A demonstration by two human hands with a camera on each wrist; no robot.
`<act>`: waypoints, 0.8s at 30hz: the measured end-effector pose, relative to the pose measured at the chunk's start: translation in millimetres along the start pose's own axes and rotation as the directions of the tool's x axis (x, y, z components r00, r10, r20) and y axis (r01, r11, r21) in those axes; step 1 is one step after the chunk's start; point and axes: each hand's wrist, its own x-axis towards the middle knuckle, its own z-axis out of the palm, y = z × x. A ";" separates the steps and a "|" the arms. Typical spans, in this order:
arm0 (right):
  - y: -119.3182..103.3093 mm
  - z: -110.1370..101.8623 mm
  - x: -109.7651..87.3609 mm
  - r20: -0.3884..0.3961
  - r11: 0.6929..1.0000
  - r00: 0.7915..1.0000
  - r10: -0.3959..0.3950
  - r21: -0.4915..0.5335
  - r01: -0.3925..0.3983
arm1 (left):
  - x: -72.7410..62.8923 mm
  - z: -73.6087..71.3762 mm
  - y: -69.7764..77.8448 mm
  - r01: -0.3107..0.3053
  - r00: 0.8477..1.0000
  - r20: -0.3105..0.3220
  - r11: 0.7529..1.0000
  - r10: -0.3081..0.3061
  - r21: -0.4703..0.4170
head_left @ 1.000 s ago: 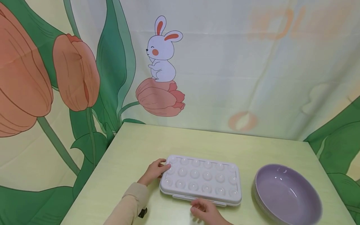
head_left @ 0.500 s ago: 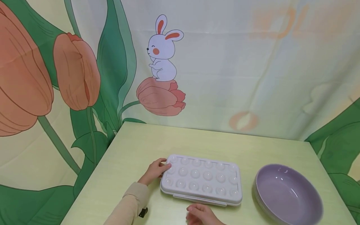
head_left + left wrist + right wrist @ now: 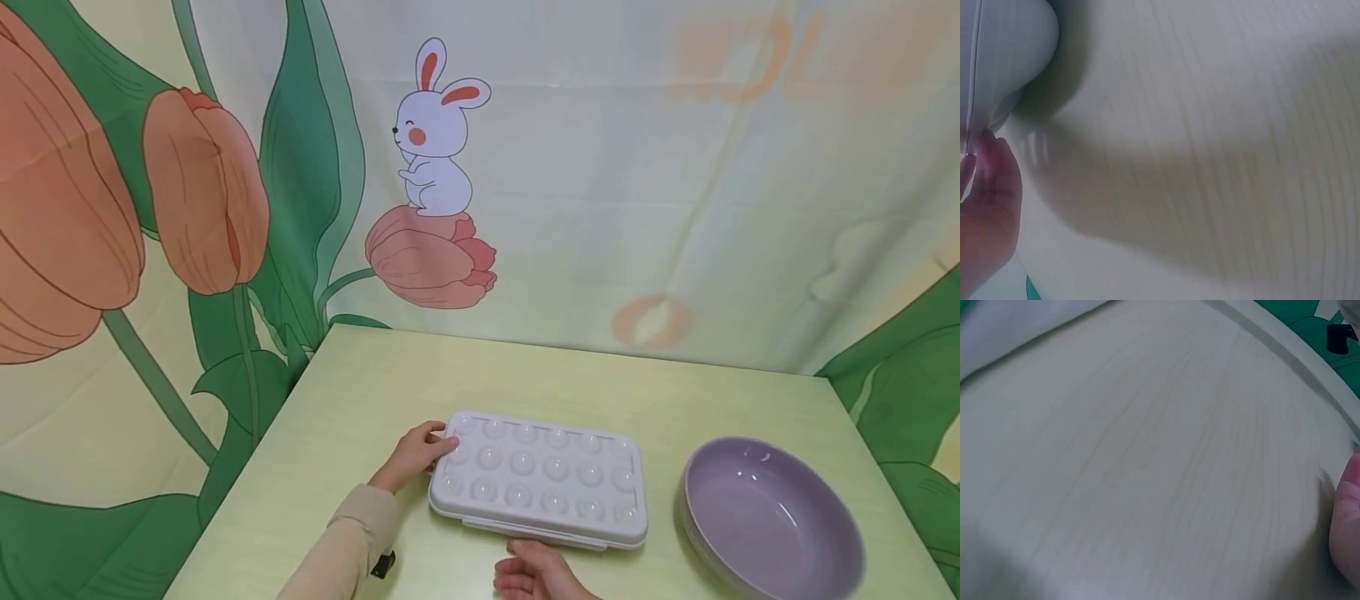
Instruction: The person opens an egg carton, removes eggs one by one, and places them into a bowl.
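A closed white plastic egg box (image 3: 538, 477) with rows of round bumps in its lid lies on the table. My left hand (image 3: 415, 455) grips its left end, thumb over the lid's edge and fingers against the side. In the left wrist view, the fingers (image 3: 999, 178) meet the box's rounded side (image 3: 1013, 47). Just in front of the box's front latch is my right hand (image 3: 542, 573), fingers loosely bent with nothing in them. Only a sliver of that hand (image 3: 1346, 525) shows in the right wrist view, over the tabletop.
A wide lilac bowl (image 3: 776, 521) stands on the pale wood-grain table (image 3: 360, 375), right of the egg box. Behind the table hangs a cloth (image 3: 570, 208) printed with tulips and a rabbit. A black strap piece (image 3: 383, 565) shows by the left sleeve (image 3: 341, 546).
My right hand has drawn back a little from the box's front edge and shifted slightly left, its fingers turning. The left hand keeps its place on the egg box.
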 end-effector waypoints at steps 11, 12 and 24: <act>-3.3 8.7 0.5 -0.026 0.982 1.000 0.016 0.186 -0.011 | 3.0 -2.0 -0.8 0.014 1.000 0.011 1.000 -0.014 -0.010; -3.2 9.7 0.9 -0.031 0.978 0.999 0.016 0.210 -0.009 | 3.1 -2.3 -0.7 0.018 1.000 0.010 1.000 -0.018 -0.012; 6.8 10.9 13.4 -0.051 0.920 0.998 -0.043 0.386 0.059 | 4.0 -2.5 -0.6 0.030 0.999 0.025 0.999 -0.030 0.015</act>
